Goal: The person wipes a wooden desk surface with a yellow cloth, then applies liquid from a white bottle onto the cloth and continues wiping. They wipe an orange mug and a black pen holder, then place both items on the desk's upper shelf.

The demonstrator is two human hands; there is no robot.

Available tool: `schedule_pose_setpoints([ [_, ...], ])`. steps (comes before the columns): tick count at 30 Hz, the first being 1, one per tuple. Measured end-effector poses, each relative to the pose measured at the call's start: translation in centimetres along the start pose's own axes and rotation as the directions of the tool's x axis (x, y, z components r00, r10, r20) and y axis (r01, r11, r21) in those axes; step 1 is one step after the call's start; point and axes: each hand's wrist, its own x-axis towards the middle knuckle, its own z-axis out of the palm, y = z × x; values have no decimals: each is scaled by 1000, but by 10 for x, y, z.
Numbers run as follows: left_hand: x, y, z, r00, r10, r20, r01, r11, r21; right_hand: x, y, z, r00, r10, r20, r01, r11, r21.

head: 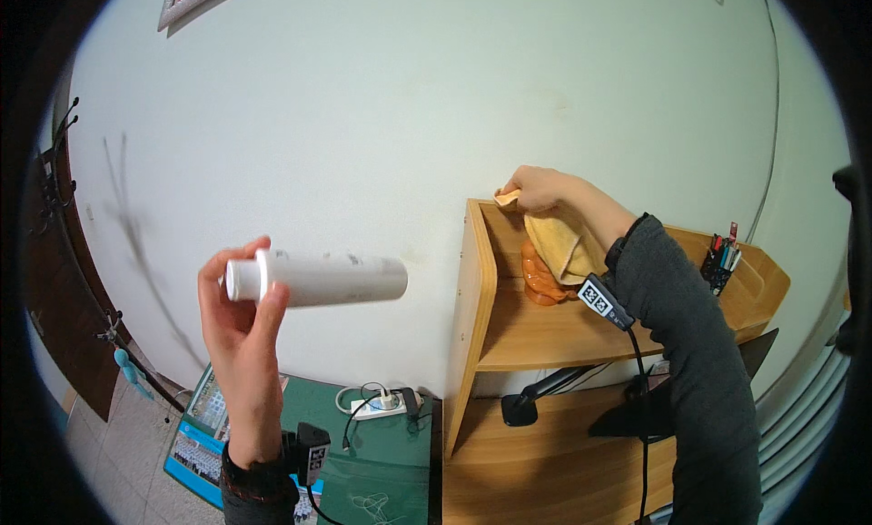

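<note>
My left hand (246,314) grips a white cylindrical bottle (340,278) by its capped end, holding it sideways in front of the white wall. At the upper left corner of a wooden desk shelf (480,286), my right hand (538,188) pinches a yellow cloth (562,242). Much of the cloth hangs down from this hand over the shelf. Partly behind the cloth, a glossy orange-brown figurine (541,280) stands on the shelf board; its upper part is hidden.
A pen holder (719,266) with several pens stands at the shelf's right. Below are a monitor arm (545,392) and a wooden desktop (545,484). A green-topped table (368,457) at lower left bears a white power strip (379,406) and cables. Radiator pipes (804,402) run at far right.
</note>
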Motion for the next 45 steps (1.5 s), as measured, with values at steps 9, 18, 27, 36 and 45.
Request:
schedule_pose_setpoints([
  [9, -43, -10, -26, 991, -130, 11, 130, 991, 15, 2, -26, 4, 994, -108, -24, 107, 994, -19],
  [18, -49, -16, -25, 987, -123, 102, 124, 992, -6, -70, -52, -9, 957, -288, -45, 278, 948, -157],
  [27, -26, 1, 3, 992, -37, 117, 46, 996, -71, -153, -89, -17, 923, -379, -75, 361, 915, -181],
  [36, 35, 23, 65, 947, 218, 238, -181, 969, -165, -248, -60, -45, 887, -406, -221, 347, 901, -262],
  [45, 77, -6, 170, 761, 271, 590, -341, 940, 8, -336, -5, -41, 912, -164, -376, 63, 962, -265],
])
